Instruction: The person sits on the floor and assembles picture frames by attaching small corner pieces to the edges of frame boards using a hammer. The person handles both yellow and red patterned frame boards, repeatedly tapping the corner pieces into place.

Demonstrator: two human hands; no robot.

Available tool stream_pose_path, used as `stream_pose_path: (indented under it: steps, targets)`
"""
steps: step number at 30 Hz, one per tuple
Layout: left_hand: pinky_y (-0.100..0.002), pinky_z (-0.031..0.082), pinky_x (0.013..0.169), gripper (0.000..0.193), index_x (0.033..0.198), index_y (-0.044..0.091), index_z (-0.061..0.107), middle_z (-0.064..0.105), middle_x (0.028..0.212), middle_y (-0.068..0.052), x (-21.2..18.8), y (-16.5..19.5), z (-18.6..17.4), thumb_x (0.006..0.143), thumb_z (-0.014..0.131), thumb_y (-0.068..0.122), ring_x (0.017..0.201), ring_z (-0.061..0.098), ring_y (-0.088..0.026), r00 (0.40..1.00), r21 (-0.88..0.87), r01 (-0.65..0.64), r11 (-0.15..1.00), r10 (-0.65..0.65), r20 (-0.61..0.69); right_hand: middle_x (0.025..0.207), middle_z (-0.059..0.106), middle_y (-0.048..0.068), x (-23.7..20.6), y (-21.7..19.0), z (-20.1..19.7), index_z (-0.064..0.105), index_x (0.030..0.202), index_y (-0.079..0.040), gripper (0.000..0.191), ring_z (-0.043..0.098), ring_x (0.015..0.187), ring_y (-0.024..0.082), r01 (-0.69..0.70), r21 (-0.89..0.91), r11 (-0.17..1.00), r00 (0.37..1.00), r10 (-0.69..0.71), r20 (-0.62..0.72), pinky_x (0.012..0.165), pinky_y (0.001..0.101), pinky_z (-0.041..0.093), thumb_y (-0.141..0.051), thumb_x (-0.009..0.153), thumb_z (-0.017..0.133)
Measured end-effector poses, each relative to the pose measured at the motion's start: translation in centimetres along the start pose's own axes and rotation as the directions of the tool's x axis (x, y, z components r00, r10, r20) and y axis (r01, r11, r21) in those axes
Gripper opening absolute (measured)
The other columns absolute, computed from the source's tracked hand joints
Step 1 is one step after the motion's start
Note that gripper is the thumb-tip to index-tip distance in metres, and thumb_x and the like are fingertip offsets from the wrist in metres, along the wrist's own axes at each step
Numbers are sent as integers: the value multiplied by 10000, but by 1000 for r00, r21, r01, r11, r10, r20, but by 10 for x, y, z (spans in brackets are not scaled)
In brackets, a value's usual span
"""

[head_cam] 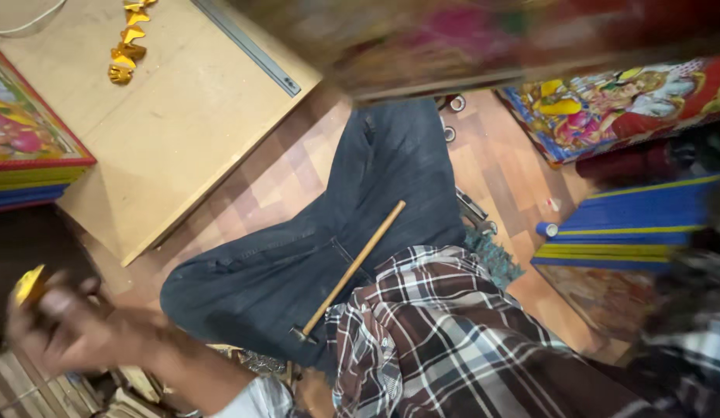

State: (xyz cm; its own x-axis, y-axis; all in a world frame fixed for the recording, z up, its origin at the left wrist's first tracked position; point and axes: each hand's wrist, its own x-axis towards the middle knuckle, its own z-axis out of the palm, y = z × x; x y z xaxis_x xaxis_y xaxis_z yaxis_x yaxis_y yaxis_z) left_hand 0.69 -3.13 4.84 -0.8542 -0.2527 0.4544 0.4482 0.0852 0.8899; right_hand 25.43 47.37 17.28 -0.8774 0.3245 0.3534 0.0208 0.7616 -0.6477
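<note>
My left hand [69,329] is at the lower left, blurred, with its fingers closed on a small yellow piece [28,285]. A hammer [352,267] with a long wooden handle lies across my lap on the dark jeans, its metal head toward my checked shirt. A blurred, colourful framed picture [491,39] crosses the top of the view, close to the camera. Only a blurred checked sleeve [697,348] shows at the right edge; my right hand itself is out of sight.
A pale wooden board [174,116] lies on the floor at upper left, with gold corner pieces [126,46] and a metal ruler [247,46] on it. Framed pictures stand at the left [19,124] and right [615,101]. Blue-edged frames [639,224] are stacked at the right.
</note>
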Motion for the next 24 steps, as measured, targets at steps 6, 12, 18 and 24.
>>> stream_pose_path:
  steps: [6,12,18,24]
  targets:
    - [-304,585,800,188,1260,-56,629,730,1164,-172,-19,-85,33,1108,701,27,1011,715,-205,958,-143,169,975,-128,258,1156,714,121,-106,52,-52,616,1292,-21,326,730,1040,239,-325,-192,926,939,293,-179,882,366,591,-202,1074,778]
    - [-290,604,815,182,1214,-62,643,724,1068,-143,-48,-135,34,1059,709,7,931,723,-172,917,-22,239,971,-218,334,1181,708,141,-171,114,-113,611,1276,6,308,716,1090,258,-477,-256,841,868,404,-289,923,388,592,-181,1081,759]
    - [-279,578,842,166,1213,-68,645,731,1063,-136,-62,-136,16,1068,680,5,889,686,-148,894,11,278,960,-263,364,1205,701,160,-206,184,-143,606,1260,33,292,702,1140,278,-479,-289,829,872,412,-265,965,409,593,-159,1087,741]
    - [-282,586,863,197,1235,-58,654,732,1072,-130,-64,-130,17,1063,676,36,935,702,-148,896,67,264,962,-270,353,1244,697,220,-171,214,-125,605,1275,72,355,692,1158,345,-58,-678,733,994,-19,-106,961,443,573,-92,994,747]
